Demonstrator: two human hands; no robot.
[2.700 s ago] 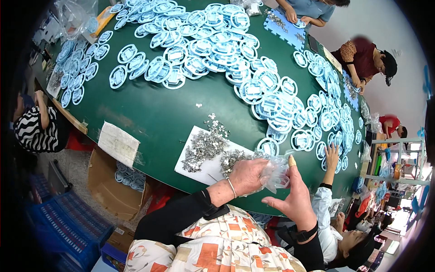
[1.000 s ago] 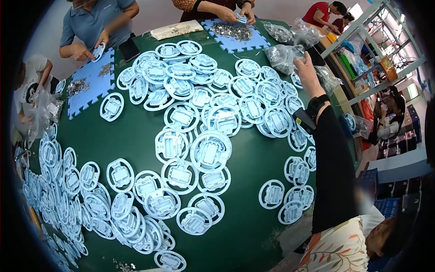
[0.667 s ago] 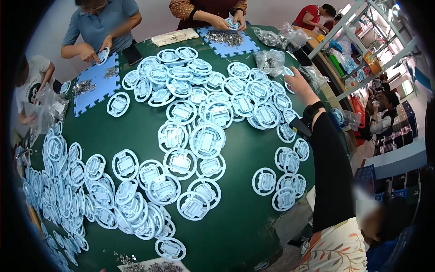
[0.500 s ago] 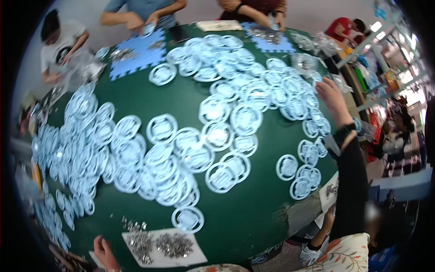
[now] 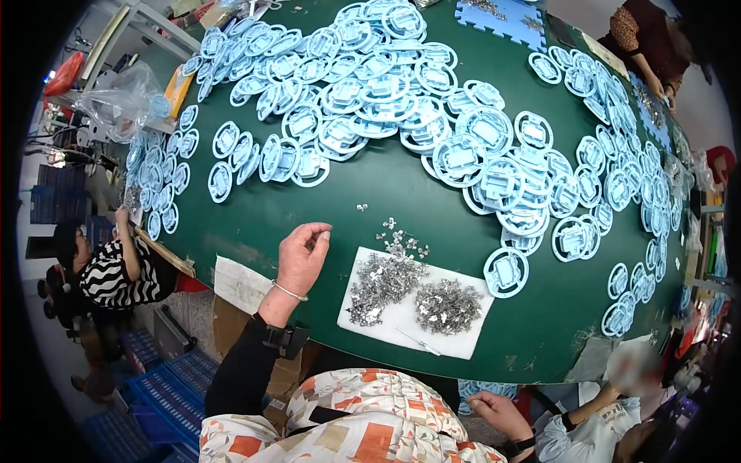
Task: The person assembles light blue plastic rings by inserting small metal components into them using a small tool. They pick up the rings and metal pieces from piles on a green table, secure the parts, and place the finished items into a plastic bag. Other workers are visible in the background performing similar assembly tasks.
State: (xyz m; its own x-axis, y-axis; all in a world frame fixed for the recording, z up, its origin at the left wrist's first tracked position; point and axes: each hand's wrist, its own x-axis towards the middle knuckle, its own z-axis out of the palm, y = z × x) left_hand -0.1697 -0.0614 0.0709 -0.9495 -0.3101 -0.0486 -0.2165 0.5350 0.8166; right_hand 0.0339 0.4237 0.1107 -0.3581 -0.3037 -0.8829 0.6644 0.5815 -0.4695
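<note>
My left hand [image 5: 302,261] hovers over the green table [image 5: 270,220], left of a white foam pad [image 5: 455,347]. Its fingers bend loosely, a small gap shows beside the thumb, and no object is visible in it. Two heaps of small metal clips [image 5: 386,287] lie on the pad, with a thin white-handled tool [image 5: 417,341] in front of them. My right hand [image 5: 502,414] is low beyond the table's front edge, fingers curled in, nothing visible in it. Beyond the pad, light-blue round plastic parts [image 5: 505,272] lie in overlapping piles.
Another worker in a striped top [image 5: 127,270] sits at the left, and one in a dark top [image 5: 648,46] works at the far right. Blue foam mats [image 5: 503,27] lie on the far side. Blue crates [image 5: 174,386] stand on the floor at lower left.
The view has swung left, bringing the foam pad and clips toward the middle. My right hand has come back from its reach over the right-hand parts to beyond the front edge.
</note>
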